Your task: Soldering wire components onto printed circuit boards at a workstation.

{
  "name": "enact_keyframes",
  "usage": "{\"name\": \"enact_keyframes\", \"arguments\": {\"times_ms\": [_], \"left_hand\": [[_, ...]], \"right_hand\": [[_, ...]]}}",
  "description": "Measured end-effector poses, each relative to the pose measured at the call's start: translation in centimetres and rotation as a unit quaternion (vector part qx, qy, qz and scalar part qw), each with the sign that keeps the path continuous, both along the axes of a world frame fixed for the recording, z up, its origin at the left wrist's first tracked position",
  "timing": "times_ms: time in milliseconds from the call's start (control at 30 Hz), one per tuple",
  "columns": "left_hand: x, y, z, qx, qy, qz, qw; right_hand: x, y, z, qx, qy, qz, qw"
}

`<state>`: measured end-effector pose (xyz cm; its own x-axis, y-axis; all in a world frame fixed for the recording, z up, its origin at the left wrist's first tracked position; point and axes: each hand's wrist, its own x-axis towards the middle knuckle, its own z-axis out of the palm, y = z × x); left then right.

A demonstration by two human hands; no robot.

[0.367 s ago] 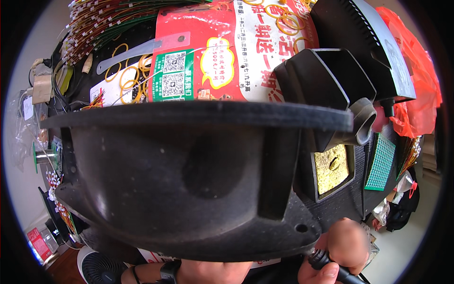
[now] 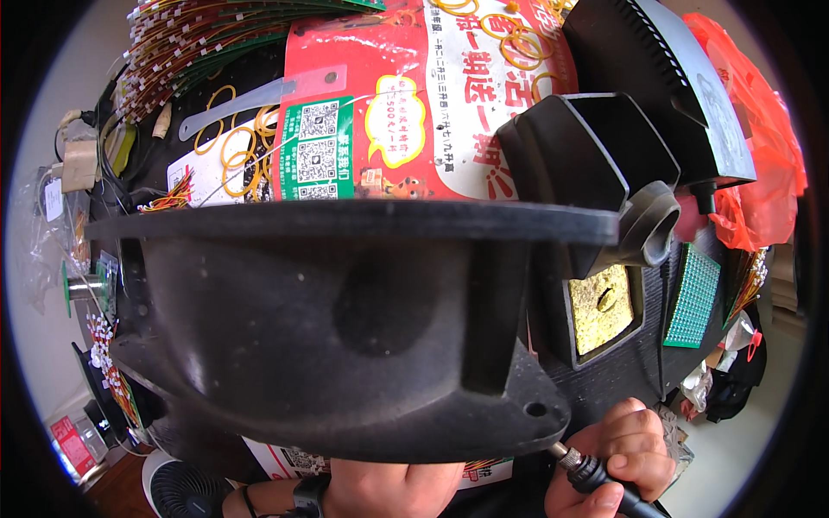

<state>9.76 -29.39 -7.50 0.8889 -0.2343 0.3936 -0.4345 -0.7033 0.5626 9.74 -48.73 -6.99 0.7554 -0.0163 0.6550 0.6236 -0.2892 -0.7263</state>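
Observation:
A large black moulded housing [image 2: 328,345] fills the middle of the view, close up, and hides the work area behind it. At the lower right, my right hand [image 2: 635,453] is closed around the dark handle of a soldering iron [image 2: 596,477]. The iron's metal collar shows, but its tip disappears behind the housing's corner. Below the housing's lower edge, the back of my left hand [image 2: 393,490] comes into sight, a dark watch [image 2: 309,498] on its wrist. Its fingers are hidden, so whether it holds anything does not show.
Right of the housing stands a black soldering-iron holder [image 2: 649,229] with a yellow sponge [image 2: 602,312]. A green circuit panel [image 2: 693,298] lies beside it. Behind are a red printed sheet [image 2: 380,52], rubber bands [image 2: 522,47] and bundled wires [image 2: 186,52]. A solder spool [image 2: 84,287] sits left.
In view, the black housing has shifted slightly left, uncovering more of the iron's metal collar and the printed paper below. My right hand keeps its grip, with its fingers now sharper.

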Motion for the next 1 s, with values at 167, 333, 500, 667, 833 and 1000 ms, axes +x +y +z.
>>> {"name": "enact_keyframes", "arguments": {"times_ms": [167,333,500,667,833,1000], "left_hand": [[-0.3,-0.2,2.2,0.004,0.117,0.033,0.993],[-0.8,0.0,2.4,-0.060,0.119,0.063,0.989],[-1.0,0.0,3.2,0.036,0.081,0.077,0.993],[-2.1,0.5,4.3,0.108,0.130,0.089,0.981],[-3.5,0.5,4.4,0.201,0.099,0.048,0.973],[-5.3,0.2,2.4,0.236,0.043,0.036,0.970]], "right_hand": [[-0.2,0.3,-0.5,0.027,-0.008,-0.003,1.000],[-0.4,0.4,-0.8,0.039,-0.040,-0.010,0.998],[-0.4,0.0,-0.9,0.023,-0.049,0.003,0.999],[0.0,-0.1,-0.7,-0.003,-0.060,0.008,0.998],[0.1,0.0,-0.9,-0.020,-0.074,0.006,0.997],[0.1,0.1,-0.7,-0.029,-0.082,0.007,0.996]]}}
